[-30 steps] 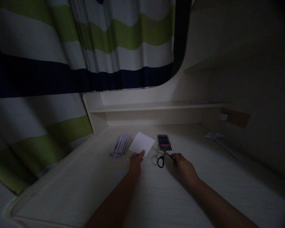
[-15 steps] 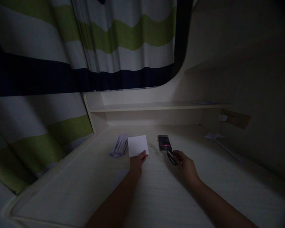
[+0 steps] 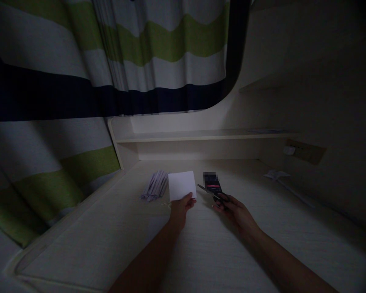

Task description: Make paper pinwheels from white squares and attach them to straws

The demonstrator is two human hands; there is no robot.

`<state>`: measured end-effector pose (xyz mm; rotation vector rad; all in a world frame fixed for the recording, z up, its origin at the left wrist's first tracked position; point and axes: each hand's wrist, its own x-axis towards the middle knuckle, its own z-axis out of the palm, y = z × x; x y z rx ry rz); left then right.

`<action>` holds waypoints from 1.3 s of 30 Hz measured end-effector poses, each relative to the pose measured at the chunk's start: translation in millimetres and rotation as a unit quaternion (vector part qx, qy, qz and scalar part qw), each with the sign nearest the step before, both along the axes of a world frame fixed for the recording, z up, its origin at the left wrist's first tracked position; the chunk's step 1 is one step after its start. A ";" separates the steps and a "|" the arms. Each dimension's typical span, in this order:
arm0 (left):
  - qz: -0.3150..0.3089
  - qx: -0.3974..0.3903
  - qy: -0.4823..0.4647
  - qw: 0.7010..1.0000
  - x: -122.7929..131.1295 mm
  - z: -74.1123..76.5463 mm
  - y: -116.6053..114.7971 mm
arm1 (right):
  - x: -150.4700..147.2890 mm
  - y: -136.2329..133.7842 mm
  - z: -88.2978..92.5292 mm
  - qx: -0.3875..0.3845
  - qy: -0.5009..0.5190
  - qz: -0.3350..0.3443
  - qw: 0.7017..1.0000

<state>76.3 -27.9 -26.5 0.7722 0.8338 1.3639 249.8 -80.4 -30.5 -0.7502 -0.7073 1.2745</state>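
A square white sheet of paper is pinched at its lower right corner by my left hand, thumb on top. My right hand is closed round the dark handles of a pair of scissors. The blades point left toward the paper's right edge, a small gap apart from it. Behind the scissors a phone with a dark, partly blurred-out screen lies on the desk. Left of the paper is a bundle of thin rolled paper sticks.
The pale desk runs back to a low shelf. A striped curtain hangs behind and at the left. A socket plate is on the right wall, with a white strip-like object below it.
The scissors have turned in my right hand, so their blades now point left toward the paper. My left hand and the paper have shifted slightly right.
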 end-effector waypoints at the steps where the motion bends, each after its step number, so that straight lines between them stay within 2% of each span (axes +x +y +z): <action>1: -0.007 0.002 0.003 1.000 0.2 0.0 -0.1 | -0.5 -0.8 1.2 0.007 0.017 0.011 1.000; 10: -0.046 0.016 0.001 0.999 1.3 3.1 -5.0 | -0.6 -6.5 8.4 0.066 0.114 0.105 0.986; 16: -0.062 0.055 0.025 0.996 1.1 0.8 -7.9 | 1.1 -10.9 14.5 0.029 0.150 0.118 0.981; 22: -0.054 0.057 0.039 0.996 0.3 3.0 -7.1 | -5.8 -20.8 22.9 0.004 0.030 0.134 0.991; 28: -0.055 0.064 0.033 0.996 -1.0 5.8 -6.1 | -13.0 -21.7 21.0 0.004 -0.101 0.139 0.985; 33: -0.030 0.087 0.054 0.994 -1.1 3.7 -5.6 | -15.9 -20.1 17.3 0.043 -0.262 0.120 0.957; 39: -0.045 0.085 0.050 0.994 0.2 6.0 -8.6 | -16.0 -17.8 9.5 0.060 -0.313 0.156 0.935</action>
